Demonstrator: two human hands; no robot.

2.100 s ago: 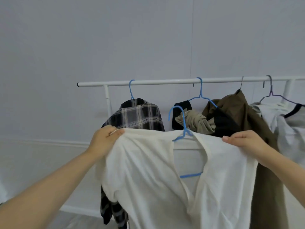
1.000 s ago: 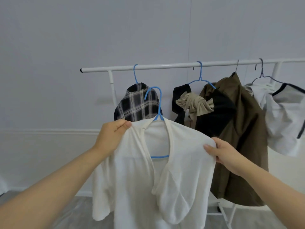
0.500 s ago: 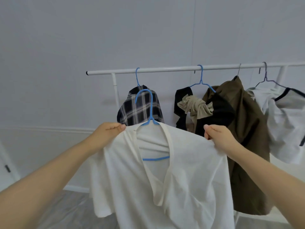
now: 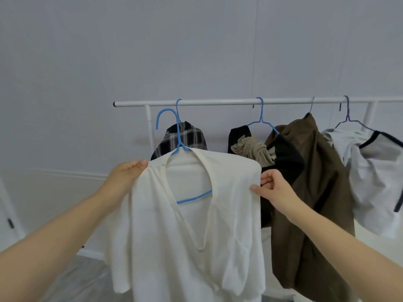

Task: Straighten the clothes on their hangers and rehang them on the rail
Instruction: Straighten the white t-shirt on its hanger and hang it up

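A white V-neck shirt [image 4: 187,232] hangs on a blue hanger [image 4: 177,147] that I hold up in front of the white rail [image 4: 218,103]. The hanger's hook is just below the rail's left end, off the rail. My left hand [image 4: 125,178] grips the shirt's left shoulder. My right hand [image 4: 274,188] pinches the fabric at the right shoulder edge.
On the rail hang a plaid shirt [image 4: 185,136], a black and beige bundle [image 4: 255,149] on a blue hanger, a brown garment [image 4: 314,182] and a white-grey top [image 4: 375,171]. A grey wall stands behind. Plastic sheeting covers the floor at lower left.
The shirt on its hanger has risen and shifted left, its hook now close under the rail's left end. My right hand slid down from the shoulder top to the sleeve edge.
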